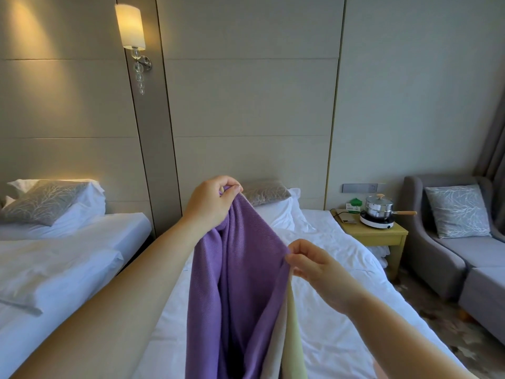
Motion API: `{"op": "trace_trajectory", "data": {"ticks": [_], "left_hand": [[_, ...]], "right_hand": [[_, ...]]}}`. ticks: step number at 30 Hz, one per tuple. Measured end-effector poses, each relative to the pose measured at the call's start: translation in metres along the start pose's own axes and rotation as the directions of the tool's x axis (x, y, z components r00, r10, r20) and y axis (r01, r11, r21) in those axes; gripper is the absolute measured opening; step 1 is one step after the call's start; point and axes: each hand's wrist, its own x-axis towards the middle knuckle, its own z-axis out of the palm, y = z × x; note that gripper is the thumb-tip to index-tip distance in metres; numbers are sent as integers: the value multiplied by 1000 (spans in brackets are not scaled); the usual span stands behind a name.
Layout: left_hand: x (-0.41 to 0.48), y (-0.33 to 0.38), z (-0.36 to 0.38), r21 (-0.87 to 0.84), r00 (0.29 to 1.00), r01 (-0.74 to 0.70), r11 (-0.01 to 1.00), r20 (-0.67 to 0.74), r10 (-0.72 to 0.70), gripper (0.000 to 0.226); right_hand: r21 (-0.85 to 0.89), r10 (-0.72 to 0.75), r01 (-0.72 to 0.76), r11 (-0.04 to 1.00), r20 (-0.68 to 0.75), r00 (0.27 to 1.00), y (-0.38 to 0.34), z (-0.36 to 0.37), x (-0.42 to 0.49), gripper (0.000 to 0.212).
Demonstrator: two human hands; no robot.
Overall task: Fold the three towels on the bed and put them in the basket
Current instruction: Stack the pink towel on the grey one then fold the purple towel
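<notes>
Holding purple towel [237, 269] up, both hands pinching; basket unseen.

No text, number or brand can be read anywhere in the frame. The only candidate is a small white-and-green box [352, 205] on the bedside table [382, 235], right of centre, just behind the steel pot [378, 207]; it carries some print, but that is too small and blurred to make out.
</notes>
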Motion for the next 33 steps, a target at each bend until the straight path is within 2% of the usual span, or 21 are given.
{"op": "trace_trajectory", "data": {"ticks": [1,3,6,7,9,11,14,17,21,23,24,25,27,29,30,33], "left_hand": [[-2,0,1,21,998,5,1000,55,-6,11],[-8,2,2,83,964,-12,997,265,-11,15],[-23,9,12,109,802,-3,994,594,-63,74],[-29,9,17,86,729,1,996,682,-59,79],[-37,8,28,0,597,26,1000,802,-15,59],[-43,9,31,-71,550,98,993,835,5,50],[-47,7,35,-100,596,167,981,802,-20,49],[-48,10,40,-161,681,156,975,732,11,23],[-45,21,44,-211,787,60,976,612,84,8],[-43,23,44,-204,820,15,979,562,105,11],[-41,24,44,-204,832,-1,979,543,114,14],[-41,25,43,-210,842,-14,978,526,125,14],[-39,27,40,-226,856,-38,973,495,148,15],[-38,31,35,-230,859,-59,971,484,167,17],[-37,32,32,-242,857,-58,969,485,173,15],[-34,33,22,-277,857,-29,960,487,166,12]], "right_hand": [[41,-15,17,999,-34,999,0,0,1,15],[83,-37,43,996,-68,997,-2,0,4,15],[75,-52,52,996,2,999,-8,-2,7,12],[72,-63,60,996,37,997,-11,-2,8,11],[41,-79,75,996,89,993,-17,-3,7,11],[-13,-71,72,997,92,993,-21,-6,5,11],[-128,-46,45,991,-3,999,-19,-10,1,6],[-183,-66,39,982,-142,988,-14,-9,-3,8],[33,-55,63,997,-202,978,-7,0,-5,11],[123,-35,59,991,-193,981,-6,6,-7,5],[137,-34,58,989,-173,984,-5,8,-8,2],[112,-37,55,992,-158,987,-3,11,-8,11],[-20,-52,49,999,-147,988,-2,15,-9,20],[-102,-76,58,993,-184,980,0,14,-10,9],[-89,-84,68,994,-200,976,0,13,-11,7],[124,-79,109,986,-229,970,1,11,-13,6]]}}
